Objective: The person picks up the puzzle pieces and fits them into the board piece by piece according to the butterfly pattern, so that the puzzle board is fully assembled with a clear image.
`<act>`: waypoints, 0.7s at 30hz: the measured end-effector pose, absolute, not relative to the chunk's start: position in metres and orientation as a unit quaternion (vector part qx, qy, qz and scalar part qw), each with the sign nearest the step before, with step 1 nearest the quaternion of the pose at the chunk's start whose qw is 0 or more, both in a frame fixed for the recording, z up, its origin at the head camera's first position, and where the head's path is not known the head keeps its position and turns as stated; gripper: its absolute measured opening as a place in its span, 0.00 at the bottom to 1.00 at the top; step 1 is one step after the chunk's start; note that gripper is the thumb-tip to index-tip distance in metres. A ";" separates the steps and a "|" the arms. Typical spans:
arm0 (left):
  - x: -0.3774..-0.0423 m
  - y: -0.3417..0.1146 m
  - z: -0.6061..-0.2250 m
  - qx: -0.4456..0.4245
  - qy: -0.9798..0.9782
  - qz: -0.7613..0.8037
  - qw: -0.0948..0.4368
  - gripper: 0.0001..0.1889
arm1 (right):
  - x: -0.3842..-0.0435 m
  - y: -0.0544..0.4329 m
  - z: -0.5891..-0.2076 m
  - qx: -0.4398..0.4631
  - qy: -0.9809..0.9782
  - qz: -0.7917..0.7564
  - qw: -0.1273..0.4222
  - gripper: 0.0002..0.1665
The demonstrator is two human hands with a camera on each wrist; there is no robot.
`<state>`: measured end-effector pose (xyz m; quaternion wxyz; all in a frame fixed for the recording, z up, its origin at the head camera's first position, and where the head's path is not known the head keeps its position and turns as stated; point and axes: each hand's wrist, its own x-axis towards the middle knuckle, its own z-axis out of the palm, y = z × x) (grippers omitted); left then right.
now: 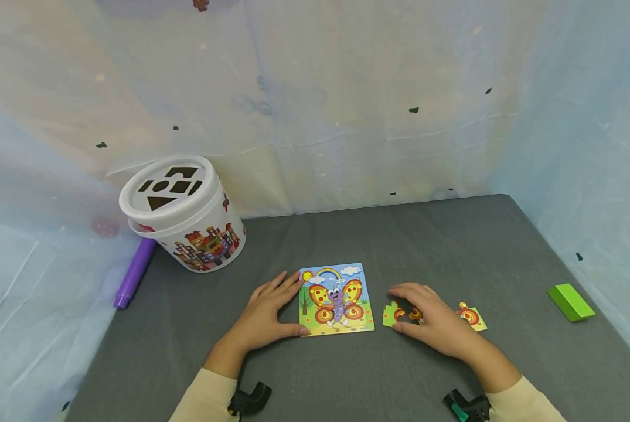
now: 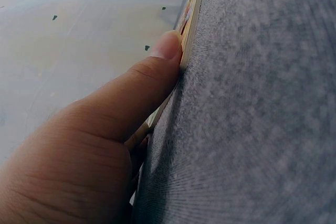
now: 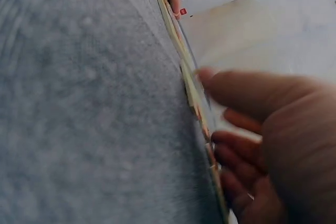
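Note:
A square butterfly puzzle (image 1: 337, 302) lies flat on the grey table. My left hand (image 1: 267, 310) rests at its left side, fingers extended to the upper left edge and thumb on the lower left corner. In the left wrist view the thumb (image 2: 152, 69) touches the puzzle's edge. Right of it, my right hand (image 1: 433, 319) spreads over loose puzzle pieces (image 1: 390, 315), thumb at their lower edge and fingers arched above. The hand hides part of them. Another piece (image 1: 472, 317) shows beyond the right wrist. In the right wrist view the thumb (image 3: 236, 87) is near the flat pieces.
A white lidded bucket (image 1: 188, 220) with shape cut-outs stands at the back left. Beside it lies a purple stick-like object (image 1: 135, 272). A green block (image 1: 571, 302) lies near the right table edge. Plastic sheeting (image 1: 346, 117) encloses the table behind and at both sides.

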<state>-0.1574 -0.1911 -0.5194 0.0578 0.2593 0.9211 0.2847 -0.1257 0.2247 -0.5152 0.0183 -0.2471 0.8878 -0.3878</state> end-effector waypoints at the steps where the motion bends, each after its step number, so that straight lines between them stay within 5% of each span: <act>1: -0.157 -0.191 -0.519 0.259 0.921 0.284 0.059 0.59 | -0.125 0.224 -0.514 -0.249 0.894 -0.372 0.008 0.34; 21: -0.156 -0.190 -0.518 0.264 0.918 0.291 0.048 0.58 | -0.120 0.209 -0.508 -0.215 0.894 -0.392 -0.026 0.23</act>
